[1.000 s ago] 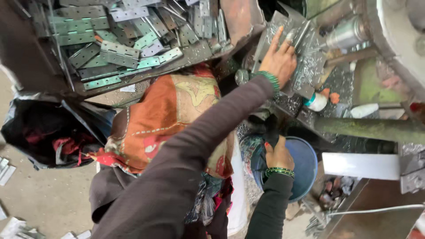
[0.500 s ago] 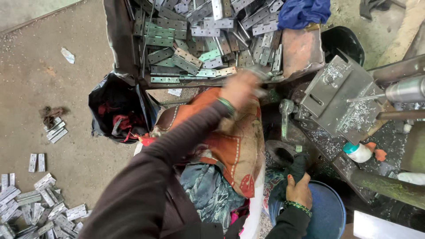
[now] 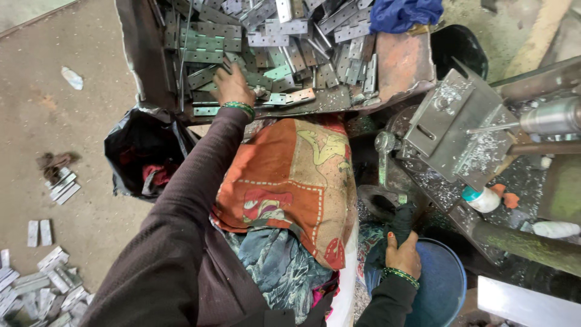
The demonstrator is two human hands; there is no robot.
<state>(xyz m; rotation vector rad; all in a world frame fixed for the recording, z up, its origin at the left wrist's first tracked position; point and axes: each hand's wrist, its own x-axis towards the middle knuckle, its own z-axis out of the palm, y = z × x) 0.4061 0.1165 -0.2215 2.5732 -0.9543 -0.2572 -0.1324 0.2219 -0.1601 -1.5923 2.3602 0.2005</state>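
1. My left hand (image 3: 233,86) lies palm down on the heap of flat metal hinge plates (image 3: 272,45), fingers bent over the plates at the near edge of the heap. I cannot tell whether any one plate is actually gripped.
2. The plates lie in a rusty metal tray (image 3: 402,63) straight ahead of me — greenish and silver pieces piled loosely, most of them with punched holes.
3. A blue cloth (image 3: 404,12) sits at the tray's far right corner.
4. My right hand (image 3: 402,254) is low by my right side, fingers closed on a dark rag (image 3: 396,221), just above a blue bucket (image 3: 442,284).
5. Both wrists carry green bangles.
6. An orange patterned cloth (image 3: 290,181) covers my lap, between the two hands.
7. To my right stands a grey metal press fixture (image 3: 454,130), dusted with bright shavings; a small white bottle (image 3: 484,198) with a teal cap lies on the bench below it.
8. On the floor to my left — a black bag (image 3: 136,154), and more loose plates (image 3: 42,284) scattered well apart from the tray.
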